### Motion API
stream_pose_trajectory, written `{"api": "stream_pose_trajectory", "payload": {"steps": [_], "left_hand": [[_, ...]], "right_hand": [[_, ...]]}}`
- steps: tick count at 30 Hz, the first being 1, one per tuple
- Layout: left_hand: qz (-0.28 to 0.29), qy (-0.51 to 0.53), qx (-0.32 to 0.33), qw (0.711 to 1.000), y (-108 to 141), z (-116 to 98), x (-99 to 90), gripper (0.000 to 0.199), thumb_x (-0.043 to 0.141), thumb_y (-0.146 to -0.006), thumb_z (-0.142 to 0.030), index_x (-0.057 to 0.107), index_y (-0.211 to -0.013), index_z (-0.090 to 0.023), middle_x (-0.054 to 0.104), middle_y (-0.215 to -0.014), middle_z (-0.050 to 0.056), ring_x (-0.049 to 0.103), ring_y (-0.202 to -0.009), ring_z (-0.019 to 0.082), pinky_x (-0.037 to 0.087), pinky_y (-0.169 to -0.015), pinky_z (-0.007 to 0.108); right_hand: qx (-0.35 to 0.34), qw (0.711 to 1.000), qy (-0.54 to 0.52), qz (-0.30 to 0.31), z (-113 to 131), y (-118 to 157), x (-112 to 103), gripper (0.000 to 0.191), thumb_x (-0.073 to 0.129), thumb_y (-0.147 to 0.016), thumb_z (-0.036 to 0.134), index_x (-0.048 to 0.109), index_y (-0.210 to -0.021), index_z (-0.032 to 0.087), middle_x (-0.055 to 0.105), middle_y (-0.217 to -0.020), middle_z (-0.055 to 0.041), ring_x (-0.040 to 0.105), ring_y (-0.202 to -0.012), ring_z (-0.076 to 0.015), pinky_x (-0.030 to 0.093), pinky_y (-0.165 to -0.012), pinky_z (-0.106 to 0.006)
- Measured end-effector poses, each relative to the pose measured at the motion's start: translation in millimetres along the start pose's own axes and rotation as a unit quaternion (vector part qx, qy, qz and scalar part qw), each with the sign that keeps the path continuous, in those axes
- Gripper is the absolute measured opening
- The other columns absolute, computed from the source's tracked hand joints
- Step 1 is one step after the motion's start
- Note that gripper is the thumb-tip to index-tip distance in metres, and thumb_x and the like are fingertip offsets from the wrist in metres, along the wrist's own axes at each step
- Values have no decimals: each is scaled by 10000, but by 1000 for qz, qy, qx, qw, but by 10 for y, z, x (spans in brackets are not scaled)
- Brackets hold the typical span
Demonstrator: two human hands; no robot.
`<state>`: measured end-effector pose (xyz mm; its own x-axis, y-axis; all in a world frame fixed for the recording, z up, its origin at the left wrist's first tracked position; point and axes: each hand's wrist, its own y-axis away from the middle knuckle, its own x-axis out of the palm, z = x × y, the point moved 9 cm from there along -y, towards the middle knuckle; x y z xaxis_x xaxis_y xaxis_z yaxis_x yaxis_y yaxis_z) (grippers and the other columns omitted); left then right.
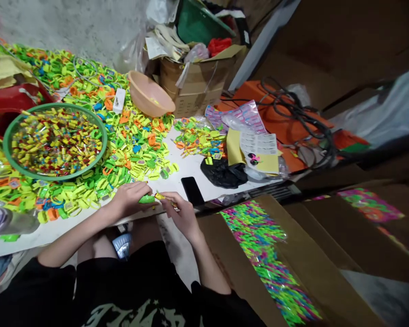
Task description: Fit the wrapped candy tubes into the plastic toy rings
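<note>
At the front edge of the white table, my left hand (131, 198) is closed on a bright green plastic piece (146, 199), which looks like a toy watch. Close beside it, my right hand (180, 210) pinches a small yellow wrapped piece (159, 196), similar to those in the basket. The two pieces nearly meet; I cannot tell if they touch. A heap of green, yellow and orange toy watches (139, 159) spreads over the table left of and beyond my hands. In it stands a round green basket (104, 141) full of small wrapped pieces.
A black phone (192, 190) and a black plastic bag (221, 173) lie right of my hands. Farther back are a pink bowl (150, 93) and a loaded cardboard box (194, 86). Open cartons (293, 236) with colourful packs stand below the table's right side.
</note>
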<state>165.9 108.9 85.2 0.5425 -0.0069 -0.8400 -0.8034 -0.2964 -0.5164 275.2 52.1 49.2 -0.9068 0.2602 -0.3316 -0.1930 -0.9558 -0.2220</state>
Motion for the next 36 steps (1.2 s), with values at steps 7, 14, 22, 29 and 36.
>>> {"api": "stream_pose_trajectory", "payload": {"steps": [7, 14, 22, 29, 36], "left_hand": [[-39, -56, 2, 998, 157, -59, -222, 294, 543, -865, -463, 551, -924, -175, 671, -821, 15, 630, -730, 126, 441, -660, 218], [-21, -118, 53, 991, 222, -193, -141, 248, 487, -907, -409, 600, -1016, -216, 668, -817, 12, 616, -705, 140, 419, -600, 244], [64, 34, -13, 997, 302, -97, 113, 189, 449, -934, -317, 601, -955, -206, 673, -880, 22, 624, -816, 129, 446, -703, 221], [99, 92, -23, 991, 266, -74, 184, 211, 427, -939, -331, 554, -1038, -196, 668, -936, 47, 624, -874, 151, 473, -719, 238], [64, 77, 12, 995, 208, -85, 195, 233, 443, -931, -345, 553, -1036, -168, 678, -905, 62, 638, -841, 167, 487, -691, 259]], "right_hand": [[-34, 999, 28, 23, 179, 12, 151, 216, 503, -904, 347, 625, -988, 189, 701, -855, -33, 662, -760, -144, 492, -688, -217], [-37, 991, 76, 102, 215, 21, 216, 237, 470, -918, 370, 624, -995, 207, 704, -941, -44, 658, -821, -169, 478, -711, -234], [-29, 984, 76, 158, 149, 24, 256, 252, 442, -934, 360, 625, -908, 189, 682, -783, -10, 616, -686, -134, 423, -653, -214], [-17, 987, 48, 150, 39, -1, 215, 270, 441, -938, 381, 635, -937, 194, 680, -828, -7, 623, -745, -139, 414, -685, -220], [-5, 990, 14, 137, -93, 8, 187, 275, 461, -929, 385, 652, -989, 196, 692, -897, -18, 627, -777, -146, 429, -692, -227]]}}
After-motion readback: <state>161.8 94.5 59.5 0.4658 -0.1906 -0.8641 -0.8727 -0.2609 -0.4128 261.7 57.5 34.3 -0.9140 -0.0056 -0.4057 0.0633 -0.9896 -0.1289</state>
